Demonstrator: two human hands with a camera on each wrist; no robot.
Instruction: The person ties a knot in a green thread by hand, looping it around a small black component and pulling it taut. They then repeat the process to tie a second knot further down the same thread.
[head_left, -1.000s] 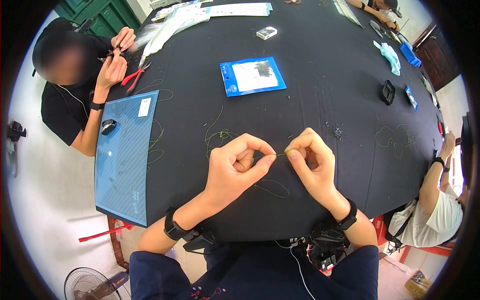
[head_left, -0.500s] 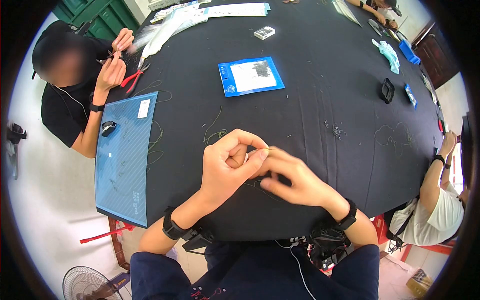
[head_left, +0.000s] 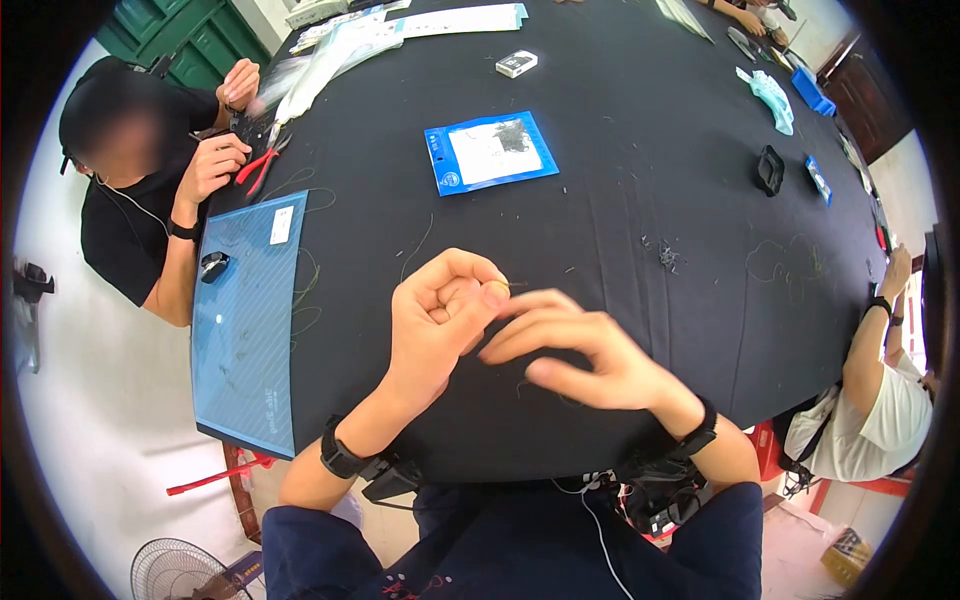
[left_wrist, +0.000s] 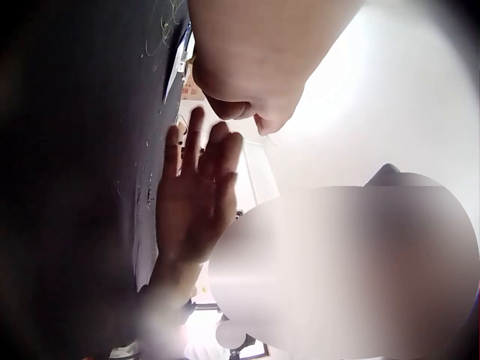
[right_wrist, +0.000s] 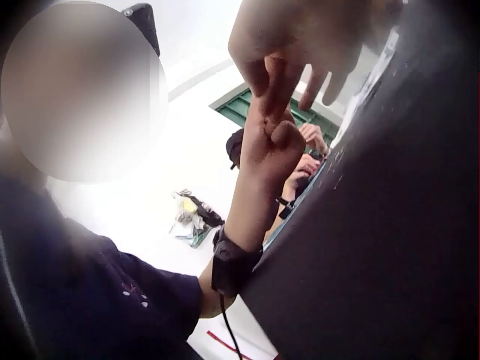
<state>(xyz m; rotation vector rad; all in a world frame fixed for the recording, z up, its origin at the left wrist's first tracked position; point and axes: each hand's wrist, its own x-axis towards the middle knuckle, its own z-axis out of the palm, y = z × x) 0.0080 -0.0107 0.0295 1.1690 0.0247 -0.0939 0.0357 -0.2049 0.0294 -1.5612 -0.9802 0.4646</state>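
Note:
My left hand (head_left: 432,325) is raised over the black table (head_left: 680,350), thumb and forefinger pinching a thin greenish thread (head_left: 518,285). Only a short end of it sticks out past the fingertips; the rest is hidden by the hand. Close on its right, my right hand (head_left: 600,360) has its fingers loosely spread and somewhat blurred, holding nothing visible. In the left wrist view the right palm (left_wrist: 196,206) faces the camera below the pinching hand. Another loose thread (head_left: 420,245) lies on the cloth beyond my left hand.
A blue-edged packet (head_left: 440,165) with dark bits on it lies ahead, a small white box (head_left: 516,64) beyond. A translucent blue mat (head_left: 245,370) and red-handled pliers (head_left: 258,172) are left. Small dark scraps (head_left: 668,257) lie right. People sit on both sides.
My right hand let go of the thread, opened and moved left toward my left hand. The left hand shifted slightly left, still pinching. The person at left moved their hands apart.

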